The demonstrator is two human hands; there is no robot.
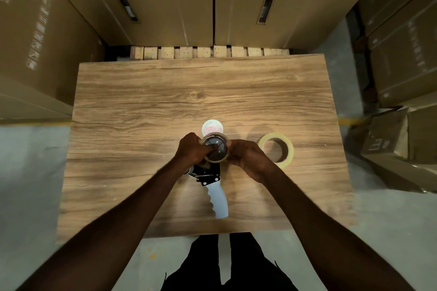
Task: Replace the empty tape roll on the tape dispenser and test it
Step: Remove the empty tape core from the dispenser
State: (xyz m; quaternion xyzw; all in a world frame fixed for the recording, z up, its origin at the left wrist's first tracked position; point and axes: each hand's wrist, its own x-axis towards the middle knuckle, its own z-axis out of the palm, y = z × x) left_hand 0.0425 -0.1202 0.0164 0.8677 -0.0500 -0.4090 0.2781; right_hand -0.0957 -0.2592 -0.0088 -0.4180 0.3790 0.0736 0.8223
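Note:
A tape dispenser [210, 173] with a black metal frame and a pale ridged handle [218, 201] lies on the wooden table [142, 106], handle toward me. A thin cardboard tape core [215, 159] sits around its dark hub [216, 146]. My left hand [191, 150] grips the core's left side with the thumb on the hub. My right hand [248, 160] holds the core's right side. A full roll of pale yellowish tape [276, 150] lies flat just right of my right hand. A white round piece with red print [212, 127] lies just beyond the hub.
Tall cardboard cartons [165, 0] on a wooden pallet [208, 52] stand right behind the table. More cartons are stacked at the left [35, 42] and right [402, 42]. An opened box [397, 149] lies on the grey floor to the right.

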